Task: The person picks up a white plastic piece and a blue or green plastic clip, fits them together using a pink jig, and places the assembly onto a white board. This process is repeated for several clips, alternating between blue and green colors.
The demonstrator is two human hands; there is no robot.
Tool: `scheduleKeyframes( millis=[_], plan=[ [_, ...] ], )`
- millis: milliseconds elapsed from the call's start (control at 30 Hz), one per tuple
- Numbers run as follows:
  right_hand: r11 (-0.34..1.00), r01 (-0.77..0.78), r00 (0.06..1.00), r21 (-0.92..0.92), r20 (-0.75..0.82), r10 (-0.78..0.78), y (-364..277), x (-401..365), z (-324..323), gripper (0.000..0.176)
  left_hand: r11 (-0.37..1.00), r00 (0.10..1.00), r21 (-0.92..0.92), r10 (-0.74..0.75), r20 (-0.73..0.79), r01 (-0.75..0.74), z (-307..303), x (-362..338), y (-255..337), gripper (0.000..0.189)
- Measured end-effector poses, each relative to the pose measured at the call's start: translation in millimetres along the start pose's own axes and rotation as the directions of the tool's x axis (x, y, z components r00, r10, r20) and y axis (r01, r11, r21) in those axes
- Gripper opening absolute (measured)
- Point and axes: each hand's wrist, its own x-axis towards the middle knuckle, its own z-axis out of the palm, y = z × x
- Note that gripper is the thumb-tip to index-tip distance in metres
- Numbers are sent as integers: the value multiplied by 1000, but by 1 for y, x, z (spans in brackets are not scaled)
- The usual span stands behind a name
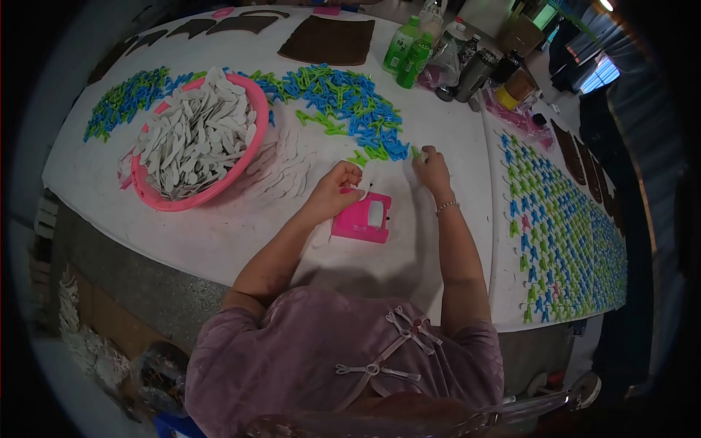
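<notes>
My left hand point(337, 191) is closed in a pinch at the upper left edge of a bright pink boxy device point(362, 219). A bit of white shows at its fingertips, too small to make out. The device has a pale window and lies on the white table. My right hand point(432, 175), with a bracelet on its wrist, is to the right and a little farther away. Its thumb and fingers close on a small green clip point(416, 152). Just beyond both hands spreads a pile of blue and green plastic clips point(350, 102).
A pink basin point(255, 117) full of flat whitish pieces point(201, 131) stands at left, with more pieces beside it. Brown sheets point(327, 41) lie at the back. Green bottles point(409, 55) stand at back right. Rows of clips point(551, 241) cover the right table.
</notes>
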Motion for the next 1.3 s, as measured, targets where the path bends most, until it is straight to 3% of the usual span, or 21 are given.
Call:
scheduleKeyframes(
  millis=[133,267,333,367,433,467,533,567,633,767,833,933,1300],
  plan=[
    [996,2,998,-91,67,5,1,14,13,28,999,999,14,-44,6,44,-6,-1,5,36],
    [994,106,990,-12,99,-105,4,-4,10,18,974,992,-190,-115,57,124,-11,0,9,34],
    [942,100,990,321,65,-127,-2,-24,-3,14,962,990,-242,-113,88,131,-13,1,10,34],
    [939,98,989,329,72,-128,-14,-38,-18,14,945,984,-282,-139,108,164,-12,1,10,34],
    [776,-208,968,595,241,74,-46,-68,-54,10,926,976,-314,-174,131,208,-11,-1,13,35],
    [771,-214,967,599,244,79,-52,-80,-61,10,925,974,-318,-170,147,209,-9,-2,16,35],
    [506,-118,992,855,125,21,-62,-104,-71,14,922,970,-319,-168,176,218,-5,-4,21,35],
    [503,-123,992,856,123,32,-69,-114,-77,14,929,968,-302,-161,191,214,-3,-5,23,35],
    [274,-229,973,934,225,43,-81,-133,-85,22,934,963,-284,-161,215,219,2,-7,27,35],
    [238,-217,975,947,222,6,-80,-156,-75,22,950,963,-250,-127,238,187,6,-11,35,36],
    [354,-139,986,925,163,-39,-74,-162,-68,24,958,963,-231,-114,245,173,8,-12,36,36],
    [392,-148,984,908,174,-32,-74,-167,-67,23,958,960,-231,-111,258,172,9,-13,35,36],
    [339,-161,980,927,192,-58,-80,-169,-59,23,963,945,-207,-103,311,172,14,-14,28,36]
  ],
)
